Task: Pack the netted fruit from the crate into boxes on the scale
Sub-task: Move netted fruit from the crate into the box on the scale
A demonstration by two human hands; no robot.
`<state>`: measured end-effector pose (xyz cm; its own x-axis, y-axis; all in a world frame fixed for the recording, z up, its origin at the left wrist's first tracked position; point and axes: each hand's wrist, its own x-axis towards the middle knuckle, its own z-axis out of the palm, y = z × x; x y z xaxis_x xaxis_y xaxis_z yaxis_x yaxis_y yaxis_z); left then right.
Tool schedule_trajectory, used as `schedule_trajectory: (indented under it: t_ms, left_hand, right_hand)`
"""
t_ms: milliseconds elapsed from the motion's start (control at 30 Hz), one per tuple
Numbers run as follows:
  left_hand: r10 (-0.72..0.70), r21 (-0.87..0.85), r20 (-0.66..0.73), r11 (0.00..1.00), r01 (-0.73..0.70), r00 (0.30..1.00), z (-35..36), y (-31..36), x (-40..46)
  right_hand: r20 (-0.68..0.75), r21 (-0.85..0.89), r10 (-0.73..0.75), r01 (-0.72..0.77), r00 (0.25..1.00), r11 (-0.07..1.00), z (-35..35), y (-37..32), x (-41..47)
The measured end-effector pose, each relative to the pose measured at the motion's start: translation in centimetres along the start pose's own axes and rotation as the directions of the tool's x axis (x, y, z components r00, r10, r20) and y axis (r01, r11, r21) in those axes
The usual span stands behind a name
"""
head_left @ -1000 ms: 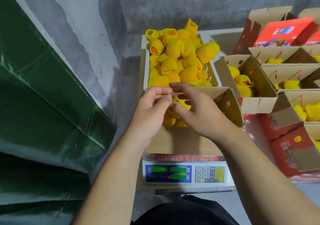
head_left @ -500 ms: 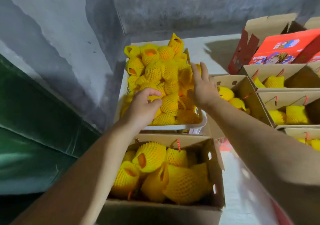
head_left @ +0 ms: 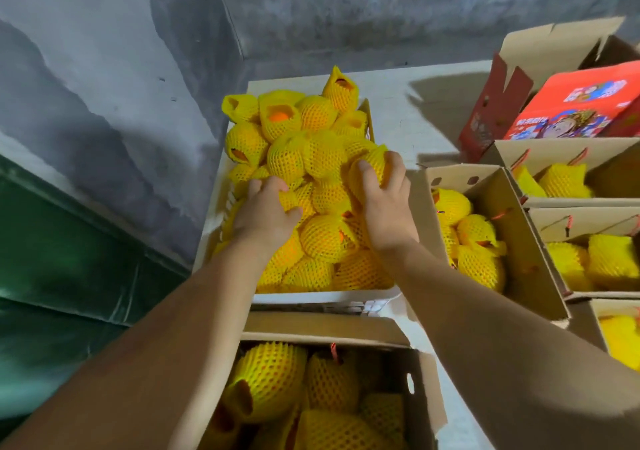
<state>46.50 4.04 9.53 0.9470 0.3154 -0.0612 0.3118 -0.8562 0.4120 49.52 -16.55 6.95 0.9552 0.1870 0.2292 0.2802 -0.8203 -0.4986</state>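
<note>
Both in the crate [head_left: 311, 299] against the grey wall [head_left: 104, 68] (white tabletop [head_left: 433, 110]): left hand [head_left: 265, 217] gripping netted fruit [head_left: 289, 200], right hand [head_left: 384, 203] clutching another [head_left: 372, 165].

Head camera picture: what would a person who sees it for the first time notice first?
First, the heap of yellow netted fruit piled high in the white crate at the centre. Both hands are in it: the left hand grips a fruit at the left, the right hand grips one at the right edge. Open cardboard boxes with more fruit stand to the right.
</note>
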Motion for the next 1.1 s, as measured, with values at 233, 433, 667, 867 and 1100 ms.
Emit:
schedule_trajectory:
  t_ms: [233,433,667,867,1100]
  left_hand:
    - [0.043,-0.044,0.071,0.998,-0.04,0.997,0.5,-1.1,0.1]
    - [0.101,-0.293,-0.276,0.938,-0.184,0.956,-2.6,-0.4,-2.4]
    - [-0.128,-0.983,0.072,0.161,0.092,0.989,-10.3,2.1,-10.0]
    - [0.079,-0.826,0.397,-0.405,0.393,0.915,-12.1,-4.8,-22.2]
    - [0.06,-0.809,0.451,-0.393,0.436,0.891,-12.5,-9.2,-29.0]
  right_hand:
    - [-0.005,0.002,0.001,-0.001,1.0,1.0,-0.2,-0.1,0.1]
    - [-0.047,0.156,0.019,-0.012,0.999,0.988,-0.6,0.1,-0.2]
    - [-0.377,0.538,0.267,-0.025,0.887,0.842,-5.0,-1.1,-5.0]
    - [-0.319,0.882,0.419,0.104,0.85,0.46,-12.9,-8.4,-14.3]
    - [-0.409,0.7,0.166,0.192,0.897,0.688,-15.0,-13.6,-24.5]
